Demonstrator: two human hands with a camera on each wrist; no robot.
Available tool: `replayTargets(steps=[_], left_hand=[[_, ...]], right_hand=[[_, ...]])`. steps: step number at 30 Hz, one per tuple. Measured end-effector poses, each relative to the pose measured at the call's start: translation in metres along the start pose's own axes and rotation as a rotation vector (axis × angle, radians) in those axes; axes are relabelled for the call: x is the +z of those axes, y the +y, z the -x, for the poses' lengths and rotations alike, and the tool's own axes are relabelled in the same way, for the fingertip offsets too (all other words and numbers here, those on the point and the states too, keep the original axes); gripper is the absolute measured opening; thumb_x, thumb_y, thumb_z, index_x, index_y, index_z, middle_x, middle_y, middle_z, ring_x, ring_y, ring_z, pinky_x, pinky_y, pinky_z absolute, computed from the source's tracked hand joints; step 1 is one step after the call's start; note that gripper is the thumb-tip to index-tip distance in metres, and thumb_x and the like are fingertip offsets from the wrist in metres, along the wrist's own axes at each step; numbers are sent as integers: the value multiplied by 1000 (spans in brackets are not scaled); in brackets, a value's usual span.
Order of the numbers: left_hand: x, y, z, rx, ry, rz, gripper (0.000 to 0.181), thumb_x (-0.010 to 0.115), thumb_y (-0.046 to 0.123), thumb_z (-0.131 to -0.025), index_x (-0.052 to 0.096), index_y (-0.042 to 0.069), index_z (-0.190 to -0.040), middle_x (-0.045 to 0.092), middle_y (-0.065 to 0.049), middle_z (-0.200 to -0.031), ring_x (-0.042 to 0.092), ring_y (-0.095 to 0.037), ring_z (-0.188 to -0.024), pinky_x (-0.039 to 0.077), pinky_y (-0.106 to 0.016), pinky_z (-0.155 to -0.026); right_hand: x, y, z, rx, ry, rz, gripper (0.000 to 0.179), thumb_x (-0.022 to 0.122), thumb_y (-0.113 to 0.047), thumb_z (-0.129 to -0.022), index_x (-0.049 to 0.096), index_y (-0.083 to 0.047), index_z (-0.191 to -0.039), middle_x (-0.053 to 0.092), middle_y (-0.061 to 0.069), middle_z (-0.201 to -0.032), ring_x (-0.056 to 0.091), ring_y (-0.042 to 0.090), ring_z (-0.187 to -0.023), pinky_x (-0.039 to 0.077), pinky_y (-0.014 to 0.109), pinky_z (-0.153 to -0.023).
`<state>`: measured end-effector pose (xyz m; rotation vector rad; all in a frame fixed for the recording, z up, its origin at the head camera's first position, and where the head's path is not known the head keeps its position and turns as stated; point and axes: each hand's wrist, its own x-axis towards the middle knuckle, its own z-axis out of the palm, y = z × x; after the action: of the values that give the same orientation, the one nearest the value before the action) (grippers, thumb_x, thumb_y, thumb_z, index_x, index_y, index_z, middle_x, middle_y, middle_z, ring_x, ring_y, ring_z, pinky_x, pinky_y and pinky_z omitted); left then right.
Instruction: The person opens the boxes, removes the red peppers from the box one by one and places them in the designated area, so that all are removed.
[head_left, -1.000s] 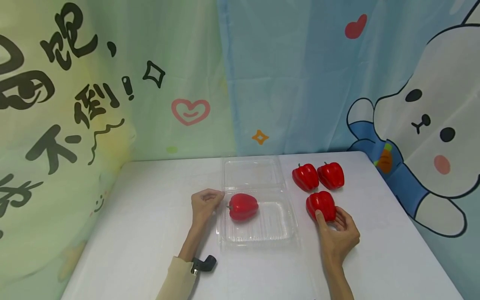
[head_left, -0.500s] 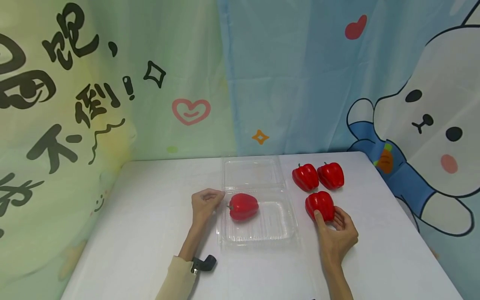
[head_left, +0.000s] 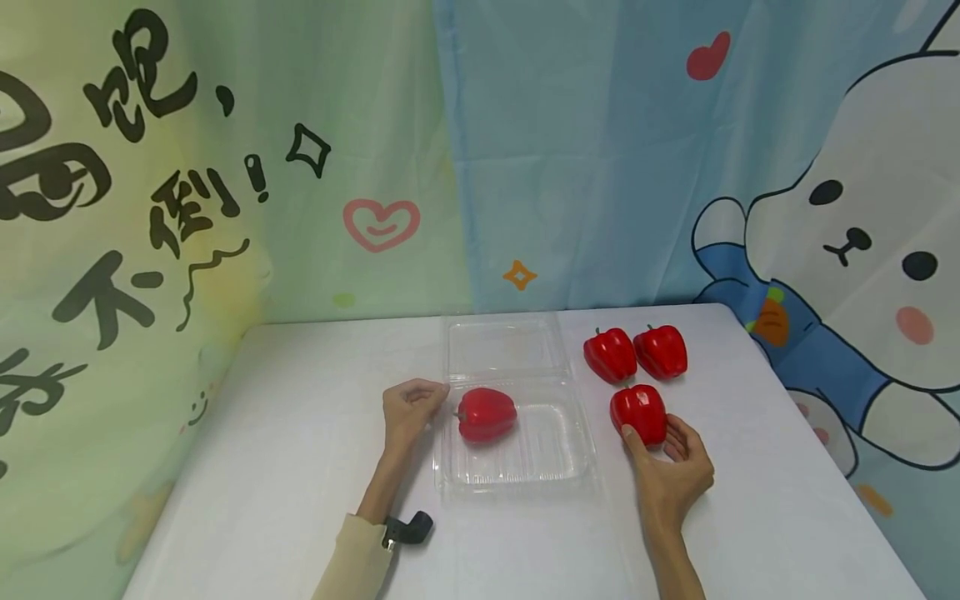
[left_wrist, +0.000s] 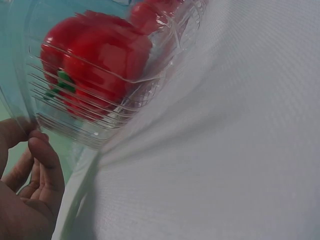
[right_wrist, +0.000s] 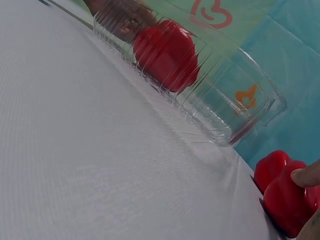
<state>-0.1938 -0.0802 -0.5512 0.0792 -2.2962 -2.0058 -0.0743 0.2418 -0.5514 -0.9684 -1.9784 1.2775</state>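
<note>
A clear plastic clamshell box [head_left: 555, 442] lies with its lid folded back on the table. One red bell pepper [head_left: 487, 415] rests in its left part, its green stem visible through the ribbed wall in the left wrist view. My left hand [head_left: 408, 412] pinches the box's left rim between thumb and fingertips. To the right of the box, my right hand [head_left: 671, 471] grips another red bell pepper [head_left: 639, 412], thumb on its near left side and fingers on its right. In the right wrist view, only the thumb [right_wrist: 307, 176] and part of the hand show.
Two more red bell peppers, a left one [head_left: 611, 356] and a right one [head_left: 662, 352], sit side by side behind the gripped one. The white table [head_left: 300, 467] ends at a printed curtain [head_left: 570, 167] at the back.
My right hand has shifted very slightly left with the pepper it grips. The left hand and the box keep their place.
</note>
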Motion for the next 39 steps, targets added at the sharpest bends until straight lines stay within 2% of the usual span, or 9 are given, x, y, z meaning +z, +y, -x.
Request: replayTargets(steps=[15,21,27,32,39], left_hand=[[-2,1,2,-36,-5,0,17,83,11,-94,81,-6,-96,78,-24,-79,68,-13,-64,50,-20,-59],[-1,1,0,-5,0,-13,16,84,12,-94,81,-5,-95,78,-21,-78,67,-13,-64,51,-20,-61],[-1,1,-1,-7,-7,0,15,83,9,-94,81,-6,-95,78,-22,-77,66,-13,-63,50,-20,-60],[0,-2,-2,-6,-4,9,16,83,8,-93,80,-8,-95,77,-20,-74,63,-10,-57,48,-19,-56],[0,-3,-3,-10,-3,31,16,84,7,-92,80,-8,-94,77,-24,-75,63,-10,-56,47,-19,-55]], right_hand=[[0,0,1,10,-7,38,72,90,-36,-90,61,-17,-153,67,3,-153,62,19,-125,55,43,-116],[0,0,0,-6,-3,33,73,91,-36,-90,61,-17,-153,68,3,-153,63,18,-125,55,43,-116],[0,-1,0,12,1,28,74,90,-38,-90,61,-17,-154,67,4,-153,63,20,-126,55,43,-117],[-2,-2,0,-12,1,19,76,90,-39,-90,60,-15,-155,67,6,-153,63,22,-128,55,38,-116],[-5,-7,1,-54,41,7,73,90,-35,-91,60,-12,-153,67,11,-152,59,28,-134,47,46,-123]])
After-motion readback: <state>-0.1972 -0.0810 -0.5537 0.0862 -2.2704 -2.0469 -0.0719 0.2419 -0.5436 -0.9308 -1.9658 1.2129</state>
